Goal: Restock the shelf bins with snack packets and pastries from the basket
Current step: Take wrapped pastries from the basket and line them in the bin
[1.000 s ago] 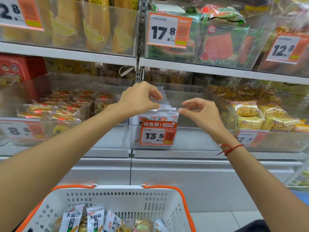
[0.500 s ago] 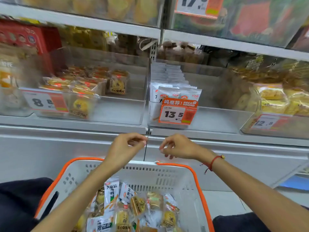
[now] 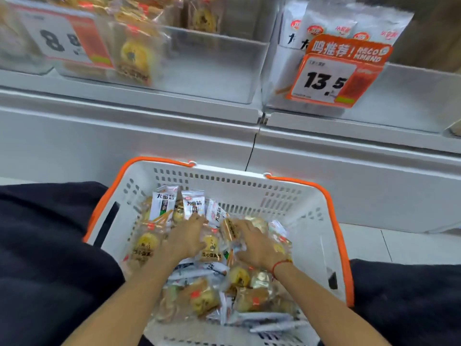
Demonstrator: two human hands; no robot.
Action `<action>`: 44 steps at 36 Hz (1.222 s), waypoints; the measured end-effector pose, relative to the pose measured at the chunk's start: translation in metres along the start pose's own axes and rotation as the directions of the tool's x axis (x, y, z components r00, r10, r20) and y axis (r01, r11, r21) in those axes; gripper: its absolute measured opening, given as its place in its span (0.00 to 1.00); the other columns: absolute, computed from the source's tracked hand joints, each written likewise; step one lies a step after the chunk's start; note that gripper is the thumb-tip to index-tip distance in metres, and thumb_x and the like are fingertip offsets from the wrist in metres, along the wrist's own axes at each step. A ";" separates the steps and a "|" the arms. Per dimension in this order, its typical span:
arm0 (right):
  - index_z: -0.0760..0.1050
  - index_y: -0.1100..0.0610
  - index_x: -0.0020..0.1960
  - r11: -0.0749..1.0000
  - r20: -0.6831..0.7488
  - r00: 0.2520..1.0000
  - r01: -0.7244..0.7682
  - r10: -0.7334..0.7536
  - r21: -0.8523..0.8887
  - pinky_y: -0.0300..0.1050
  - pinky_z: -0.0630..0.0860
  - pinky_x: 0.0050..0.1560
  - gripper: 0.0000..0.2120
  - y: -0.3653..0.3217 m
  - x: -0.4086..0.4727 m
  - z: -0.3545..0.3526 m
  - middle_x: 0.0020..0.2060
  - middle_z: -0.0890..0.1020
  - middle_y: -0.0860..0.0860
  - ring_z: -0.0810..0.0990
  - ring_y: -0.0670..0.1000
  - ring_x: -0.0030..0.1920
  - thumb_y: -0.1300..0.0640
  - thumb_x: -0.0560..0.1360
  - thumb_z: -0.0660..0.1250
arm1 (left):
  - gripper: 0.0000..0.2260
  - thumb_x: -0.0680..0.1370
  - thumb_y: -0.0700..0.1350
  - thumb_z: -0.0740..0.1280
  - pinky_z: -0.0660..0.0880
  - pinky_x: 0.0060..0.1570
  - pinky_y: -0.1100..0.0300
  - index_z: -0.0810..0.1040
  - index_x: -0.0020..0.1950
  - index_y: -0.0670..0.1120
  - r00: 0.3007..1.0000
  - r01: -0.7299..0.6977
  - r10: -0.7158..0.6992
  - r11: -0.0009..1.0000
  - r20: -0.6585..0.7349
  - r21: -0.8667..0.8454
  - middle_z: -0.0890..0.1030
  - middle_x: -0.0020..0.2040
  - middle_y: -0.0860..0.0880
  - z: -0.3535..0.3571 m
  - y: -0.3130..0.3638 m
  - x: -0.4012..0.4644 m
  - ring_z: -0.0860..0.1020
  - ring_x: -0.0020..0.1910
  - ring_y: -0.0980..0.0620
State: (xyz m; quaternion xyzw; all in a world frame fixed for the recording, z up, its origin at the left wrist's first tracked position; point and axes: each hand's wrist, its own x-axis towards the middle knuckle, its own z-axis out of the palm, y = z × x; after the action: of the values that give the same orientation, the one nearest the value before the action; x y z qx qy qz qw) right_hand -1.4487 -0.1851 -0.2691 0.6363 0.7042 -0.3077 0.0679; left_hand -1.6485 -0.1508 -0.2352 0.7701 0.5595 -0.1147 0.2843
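Fingertips of both hands [image 3: 185, 239] buried among packets [image 3: 210, 244]

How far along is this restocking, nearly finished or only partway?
Partway, it seems. Done: white packets already stand in the bin behind the 13.5 tag. In hand: the left hand and right hand are both down among the goods in the basket, though what either holds is unclear. Left: the basket is full of pastries, and the 8.8 bin has room.
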 end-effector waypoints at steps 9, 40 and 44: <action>0.43 0.48 0.78 0.997 0.036 0.996 0.080 -0.080 -0.012 0.54 0.76 0.50 0.42 0.004 0.025 -0.002 0.78 0.51 0.51 0.79 0.57 0.55 0.54 0.75 0.68 | 0.13 0.80 0.55 0.62 0.68 0.30 0.65 0.82 0.53 0.49 0.982 0.139 -0.159 0.973 -0.103 -0.182 0.84 0.46 0.51 0.009 -0.004 0.019 0.79 0.39 0.53; 0.60 0.52 0.73 0.922 -0.389 0.836 0.341 -0.387 -0.184 0.40 0.64 0.58 0.45 -0.070 -0.008 -0.158 0.61 0.72 0.47 0.67 0.48 0.61 0.38 0.64 0.75 | 0.18 0.78 0.44 0.69 0.77 0.42 0.66 0.70 0.65 0.44 0.976 0.080 0.068 0.767 0.205 -0.637 0.82 0.48 0.51 -0.178 0.016 -0.010 0.81 0.48 0.56; 0.59 0.52 0.73 0.887 -0.399 0.793 0.429 -0.460 -0.169 0.42 0.70 0.56 0.46 -0.098 -0.018 -0.195 0.59 0.73 0.47 0.68 0.47 0.59 0.38 0.63 0.77 | 0.16 0.74 0.48 0.74 0.79 0.39 0.64 0.78 0.56 0.40 0.997 -0.005 0.055 0.783 0.061 -0.622 0.85 0.41 0.50 -0.212 0.015 -0.026 0.84 0.43 0.56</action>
State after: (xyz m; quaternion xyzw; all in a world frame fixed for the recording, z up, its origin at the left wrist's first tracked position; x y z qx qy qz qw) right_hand -1.4798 -0.0995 -0.0701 0.5018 0.8414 -0.1429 -0.1404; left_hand -1.6733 -0.0547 -0.0459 0.6376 0.5426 0.0512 0.5444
